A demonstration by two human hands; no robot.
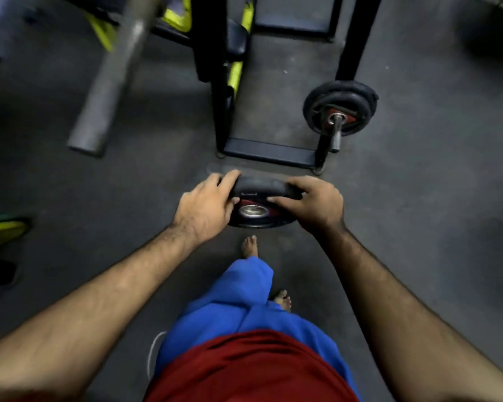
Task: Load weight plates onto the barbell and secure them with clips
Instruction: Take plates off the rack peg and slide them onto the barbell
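I held the round black rubber weight plate with red hub and steel bore (257, 208) off the floor, left hand (205, 206) and right hand (314, 206) clamped on opposite rims for balance, short of the grey steel barbell sleeve (108, 82).

Both arms outstretched, left grip (205, 208) and right grip (317, 204) curled, holding.

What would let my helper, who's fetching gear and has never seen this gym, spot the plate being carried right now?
Start at the black metal rack frame standing on the grey floor; just in front of its base, the left hand and right hand hold a round black weight plate by its rim. Unlike the black plates stacked on the rack's peg, it is in the air, with a red centre and silver hub.
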